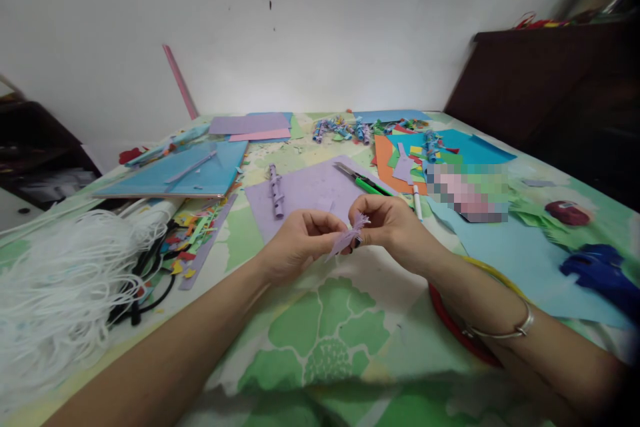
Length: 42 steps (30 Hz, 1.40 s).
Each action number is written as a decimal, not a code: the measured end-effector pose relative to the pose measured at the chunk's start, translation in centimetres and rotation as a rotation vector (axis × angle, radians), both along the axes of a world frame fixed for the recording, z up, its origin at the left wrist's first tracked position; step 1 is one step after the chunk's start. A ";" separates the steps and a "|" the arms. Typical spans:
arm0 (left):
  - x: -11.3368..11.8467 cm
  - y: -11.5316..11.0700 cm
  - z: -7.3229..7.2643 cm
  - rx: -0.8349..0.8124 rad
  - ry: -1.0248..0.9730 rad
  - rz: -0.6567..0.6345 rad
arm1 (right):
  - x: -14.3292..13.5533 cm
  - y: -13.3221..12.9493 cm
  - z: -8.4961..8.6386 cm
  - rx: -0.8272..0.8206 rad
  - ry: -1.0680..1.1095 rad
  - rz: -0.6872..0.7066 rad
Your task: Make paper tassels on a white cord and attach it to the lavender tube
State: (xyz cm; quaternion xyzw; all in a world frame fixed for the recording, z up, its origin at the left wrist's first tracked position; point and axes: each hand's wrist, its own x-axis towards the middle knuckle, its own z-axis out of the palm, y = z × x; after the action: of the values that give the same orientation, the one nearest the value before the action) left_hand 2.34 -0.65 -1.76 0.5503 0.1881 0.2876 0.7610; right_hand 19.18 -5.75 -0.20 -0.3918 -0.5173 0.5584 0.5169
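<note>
Between my two hands is a small piece of purple paper (pixel 345 240) with a fringed, feathery edge. My left hand (pixel 306 240) pinches it from the left side. From the right, my right hand (pixel 390 228) pinches its fringed upper end between thumb and fingers. Just beyond my hands lies a sheet of purple paper (pixel 313 180). On that sheet rest a rolled purple paper tube (pixel 275 192) with cut bits along it, and a utility knife (pixel 367 181) with a green handle. A white marker (pixel 417 202) lies to the right of my right hand.
White cord (pixel 65 287) is heaped at the left beside colourful paper scraps (pixel 193 240). A blue board (pixel 180 170) lies behind them. Decorated paper tubes (pixel 343 130) sit at the back. Light blue paper (pixel 520 267), a red ring (pixel 460 327) and a blue item (pixel 597 270) are at right.
</note>
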 end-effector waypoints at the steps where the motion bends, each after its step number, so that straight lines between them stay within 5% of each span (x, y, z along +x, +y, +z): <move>1: 0.0 0.0 0.0 -0.005 -0.002 0.004 | 0.0 0.0 0.0 0.001 -0.010 -0.005; 7: 0.3 -0.2 0.1 0.075 0.021 0.266 | -0.1 0.0 0.0 0.088 -0.122 -0.058; 11: 0.2 -0.3 0.4 0.320 0.156 0.492 | 0.0 0.0 -0.4 0.130 -0.128 -0.064; 17: 0.2 -1.0 0.5 0.720 0.251 0.668 | 0.0 -0.2 -0.5 0.046 0.021 -0.007; 21: 0.2 -1.2 0.5 0.818 0.303 0.676 | -0.1 0.0 -0.3 0.096 -0.184 -0.077; 32: 0.2 -0.6 0.1 0.558 0.287 0.537 | 0.0 0.2 -0.2 0.132 -0.324 -0.135; 42: 0.3 -0.6 0.2 0.701 0.285 0.563 | 0.0 0.1 0.0 0.112 -0.368 -0.182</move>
State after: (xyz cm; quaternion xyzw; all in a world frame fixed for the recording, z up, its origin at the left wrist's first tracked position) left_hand 2.60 -1.30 -1.54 0.7357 0.3243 0.4505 0.3880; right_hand 19.14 -5.68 -0.24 -0.5028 -0.5956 0.3986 0.4832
